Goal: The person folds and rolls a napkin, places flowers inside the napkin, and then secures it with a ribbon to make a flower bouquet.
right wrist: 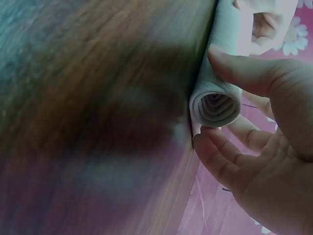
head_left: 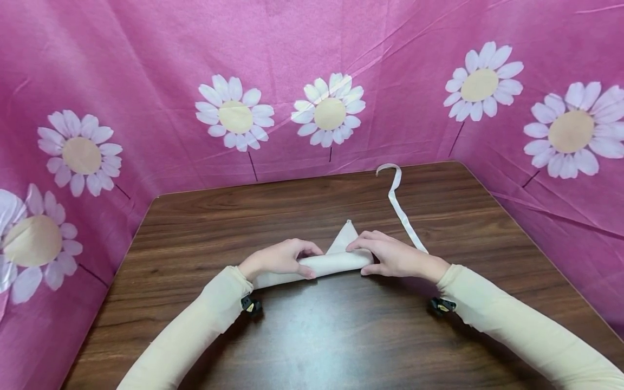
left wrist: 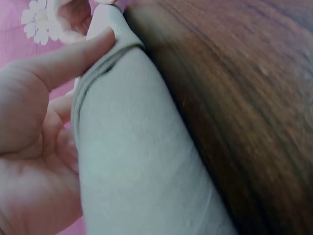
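A pale, off-white cloth roll (head_left: 336, 264) lies on the table between both hands. From its far side a triangular flap (head_left: 344, 236) of the same cloth points away, flat on the wood. My left hand (head_left: 278, 259) grips the roll's left part, thumb on the near side and fingers behind; a layered cloth edge (left wrist: 105, 68) runs under that thumb in the left wrist view. At the right end, my right hand (head_left: 397, 257) holds the roll between thumb and fingers. The right wrist view shows the spiral layers of the roll's open end (right wrist: 215, 108).
A white ribbon (head_left: 398, 208) runs from behind the right hand to the table's back edge, its far end curled. The brown wooden table (head_left: 219, 216) is enclosed by a pink curtain (head_left: 292, 43) with daisies. Small black wrist devices (head_left: 251, 305) hang under both sleeves.
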Tool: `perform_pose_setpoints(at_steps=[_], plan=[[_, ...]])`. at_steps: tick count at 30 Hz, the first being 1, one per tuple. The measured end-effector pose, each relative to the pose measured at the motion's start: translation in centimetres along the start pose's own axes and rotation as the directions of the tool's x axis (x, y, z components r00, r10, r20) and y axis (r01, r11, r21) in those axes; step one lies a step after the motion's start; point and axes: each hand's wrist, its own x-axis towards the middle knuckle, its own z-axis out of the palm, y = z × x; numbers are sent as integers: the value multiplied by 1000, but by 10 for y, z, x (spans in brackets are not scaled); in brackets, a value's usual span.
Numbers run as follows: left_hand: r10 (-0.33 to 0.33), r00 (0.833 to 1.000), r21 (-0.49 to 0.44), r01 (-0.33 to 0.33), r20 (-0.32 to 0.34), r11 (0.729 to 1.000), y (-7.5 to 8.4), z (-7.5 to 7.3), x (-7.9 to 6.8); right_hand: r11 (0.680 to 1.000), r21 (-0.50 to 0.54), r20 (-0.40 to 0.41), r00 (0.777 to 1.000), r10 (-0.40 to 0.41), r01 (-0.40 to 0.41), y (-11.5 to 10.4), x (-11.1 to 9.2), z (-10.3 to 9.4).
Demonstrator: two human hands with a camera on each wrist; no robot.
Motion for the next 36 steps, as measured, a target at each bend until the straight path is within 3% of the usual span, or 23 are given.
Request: perform_pose_setpoints(at_steps=[5, 14, 26, 36], plan=[[-21, 1000, -32, 21, 20, 999, -2, -2, -1, 1000, -13, -13, 1000, -20, 20, 2, -1, 1], [-26, 999, 64, 29, -41, 998, -3, -6, -9, 1000, -9, -16, 1000, -9, 9, 4, 1, 0], [-54, 994, 112, 64, -97, 992, 0, 0, -12, 992, 122, 54, 998, 18, -25, 8, 3, -3], [32, 989, 273, 9, -145, 962, 6, 7, -12, 982, 178, 82, 995, 49, -63, 8, 4, -2]])
